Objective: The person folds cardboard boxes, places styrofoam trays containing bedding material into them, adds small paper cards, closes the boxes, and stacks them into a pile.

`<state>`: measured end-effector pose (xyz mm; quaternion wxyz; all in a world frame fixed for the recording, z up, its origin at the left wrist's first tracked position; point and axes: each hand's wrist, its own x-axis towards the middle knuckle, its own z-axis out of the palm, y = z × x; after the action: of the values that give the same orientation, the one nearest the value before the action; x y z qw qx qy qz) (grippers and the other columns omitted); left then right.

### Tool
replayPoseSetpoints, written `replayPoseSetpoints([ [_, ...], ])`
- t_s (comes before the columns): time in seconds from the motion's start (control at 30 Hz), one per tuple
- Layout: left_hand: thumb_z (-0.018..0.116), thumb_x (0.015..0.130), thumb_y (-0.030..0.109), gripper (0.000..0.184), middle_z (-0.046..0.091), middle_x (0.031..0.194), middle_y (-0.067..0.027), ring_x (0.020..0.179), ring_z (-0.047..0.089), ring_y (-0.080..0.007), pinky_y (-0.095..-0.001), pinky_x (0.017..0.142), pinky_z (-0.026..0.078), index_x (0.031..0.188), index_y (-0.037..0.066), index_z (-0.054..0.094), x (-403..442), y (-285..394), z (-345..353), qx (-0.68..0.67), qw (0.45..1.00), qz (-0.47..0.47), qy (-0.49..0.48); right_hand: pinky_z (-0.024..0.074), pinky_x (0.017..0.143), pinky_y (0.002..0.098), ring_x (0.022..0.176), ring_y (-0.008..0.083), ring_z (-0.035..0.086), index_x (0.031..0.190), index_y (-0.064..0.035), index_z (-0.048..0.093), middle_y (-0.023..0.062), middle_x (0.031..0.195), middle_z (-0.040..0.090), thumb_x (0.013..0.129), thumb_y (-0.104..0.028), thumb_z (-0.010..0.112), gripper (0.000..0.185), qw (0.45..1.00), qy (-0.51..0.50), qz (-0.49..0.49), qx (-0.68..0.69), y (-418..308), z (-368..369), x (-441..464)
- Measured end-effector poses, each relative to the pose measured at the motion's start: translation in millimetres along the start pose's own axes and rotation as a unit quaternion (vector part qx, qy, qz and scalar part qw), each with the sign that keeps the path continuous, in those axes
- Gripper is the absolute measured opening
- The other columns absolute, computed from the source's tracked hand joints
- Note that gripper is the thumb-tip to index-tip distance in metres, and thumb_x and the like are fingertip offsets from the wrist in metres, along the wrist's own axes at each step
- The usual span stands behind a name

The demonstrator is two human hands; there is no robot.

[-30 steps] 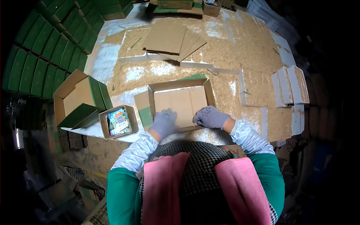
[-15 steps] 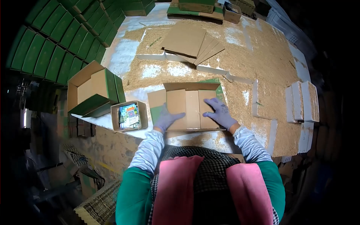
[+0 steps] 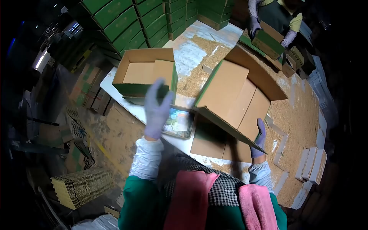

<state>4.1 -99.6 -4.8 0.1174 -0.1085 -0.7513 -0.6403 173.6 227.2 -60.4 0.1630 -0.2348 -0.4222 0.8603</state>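
Purple-gloved right hand (image 3: pixel 259 138) under tilted carton (image 3: pixel 239 96).

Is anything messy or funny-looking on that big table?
Yes: tan crumbly bits lie all over the table, with bare white patches between, so it looks spilled, though I can't tell if it was. The big open box is tilted, but the right hand is holding it.

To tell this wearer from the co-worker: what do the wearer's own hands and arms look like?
The left hand and right hand wear lavender gloves. Gathered, bluish-white sleeve covers wrap the forearms, with green sleeves above them. No cables show.
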Motion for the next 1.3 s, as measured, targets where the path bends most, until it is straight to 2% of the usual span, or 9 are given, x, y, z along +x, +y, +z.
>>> replayPoseSetpoints([
  [0.1, 0.077, 0.076, 0.02, 0.085, 0.038, 0.141, -0.0205, 0.128, 0.041, -0.0294, -0.0353, 0.108, 0.032, 0.143, -0.003, 0.03, 72, -40, -109, 0.197, 0.959, 0.056, 0.199, 0.0474, 0.094, 0.0317, 0.11, 0.02, 0.058, 0.124, 0.0015, 0.053, 0.0112, 0.119, 0.06, 0.096, -0.026, 0.051, 0.039, 0.991, -0.067, -0.089, -0.067, 23, 74, 66],
  [0.23, 0.079, 0.073, 0.017, 0.074, 0.051, 0.129, -0.017, 0.118, 0.048, -0.0218, -0.0315, 0.096, 0.042, 0.136, -0.002, 0.044, 94, -143, -181, 0.083, 0.964, -0.2, -0.152, 0.0457, 0.098, 0.034, 0.116, 0.0213, 0.053, 0.138, -0.0041, 0.036, 0.0125, 0.127, 0.051, 0.091, -0.021, 0.055, 0.054, 0.97, -0.218, -0.086, -0.062, 60, 202, 114],
  [0.53, 0.078, 0.074, 0.011, 0.06, 0.06, 0.111, -0.0109, 0.094, 0.055, -0.0164, -0.0259, 0.083, 0.044, 0.124, -0.007, 0.05, 71, -156, -153, 0.033, 0.985, -0.171, -0.015, 0.0413, 0.1, 0.0349, 0.117, 0.0276, 0.052, 0.139, 0.0034, 0.036, 0.0218, 0.127, 0.053, 0.084, -0.044, 0.067, 0.079, 0.953, -0.189, 0.007, -0.237, 140, 306, 124],
  [0.63, 0.073, 0.079, 0.005, 0.057, 0.056, 0.12, -0.0137, 0.105, 0.052, -0.0182, -0.0246, 0.092, 0.04, 0.127, -0.01, 0.047, 66, -134, -147, 0.034, 0.99, -0.133, 0.023, 0.0323, 0.106, 0.0419, 0.124, 0.0373, 0.043, 0.137, -0.0033, 0.042, 0.0264, 0.132, 0.046, 0.087, -0.056, 0.057, 0.074, 0.751, -0.129, -0.212, -0.611, 123, 259, 111],
  [0.73, 0.063, 0.086, -0.001, 0.047, 0.055, 0.124, -0.0191, 0.112, 0.054, -0.0239, -0.0327, 0.1, 0.04, 0.13, -0.007, 0.047, 10, -59, -101, 0.205, 0.961, 0.058, 0.177, 0.0296, 0.109, 0.0412, 0.128, 0.0367, 0.039, 0.139, -0.0083, 0.043, 0.0204, 0.137, 0.043, 0.086, -0.049, 0.061, 0.07, 0.815, -0.166, -0.142, -0.536, 68, 147, 65],
  [0.83, 0.066, 0.085, 0.002, 0.032, 0.065, 0.107, -0.0186, 0.098, 0.064, -0.0267, -0.0344, 0.09, 0.049, 0.116, -0.004, 0.059, -74, -43, -39, 0.112, 0.953, 0.122, -0.253, 0.0248, 0.112, 0.0455, 0.136, 0.0436, 0.027, 0.146, -0.0054, 0.03, 0.0288, 0.146, 0.028, 0.066, -0.062, 0.074, 0.107, 0.73, 0.026, 0.0, -0.683, 56, -48, 20],
  [0.9, 0.079, 0.073, 0.019, 0.076, 0.044, 0.134, -0.0264, 0.123, 0.045, -0.0408, -0.0456, 0.1, 0.04, 0.136, -0.002, 0.041, -138, -80, 14, 0.117, 0.865, 0.024, -0.487, 0.0158, 0.113, 0.0538, 0.14, 0.0504, 0.012, 0.151, -0.0071, 0.014, 0.0344, 0.149, 0.014, 0.056, -0.066, 0.078, 0.128, 0.568, 0.101, 0.211, -0.789, 48, -133, -33],
  [1.03, 0.086, 0.06, 0.035, 0.117, 0.011, 0.153, -0.028, 0.138, 0.016, -0.0482, -0.0529, 0.111, 0.024, 0.148, 0.001, 0.015, -215, -128, 84, 0.43, 0.789, -0.008, -0.439, 0.012, 0.112, 0.0567, 0.14, 0.0497, 0.007, 0.151, -0.0103, 0.016, 0.0327, 0.15, 0.015, 0.051, -0.063, 0.08, 0.13, 0.559, 0.062, 0.117, -0.819, 77, -221, -101],
  [1.3, 0.062, 0.087, 0.03, 0.064, 0.043, 0.139, -0.0273, 0.13, 0.04, -0.0416, -0.0441, 0.105, 0.036, 0.138, -0.002, 0.041, -193, -68, 80, 0.335, 0.832, 0.011, -0.443, 0.0321, 0.107, 0.0525, 0.129, 0.0471, 0.035, 0.137, -0.0097, 0.044, 0.027, 0.137, 0.039, 0.058, -0.046, 0.084, 0.095, 0.698, 0.141, -0.184, -0.678, 26, -220, -136],
])
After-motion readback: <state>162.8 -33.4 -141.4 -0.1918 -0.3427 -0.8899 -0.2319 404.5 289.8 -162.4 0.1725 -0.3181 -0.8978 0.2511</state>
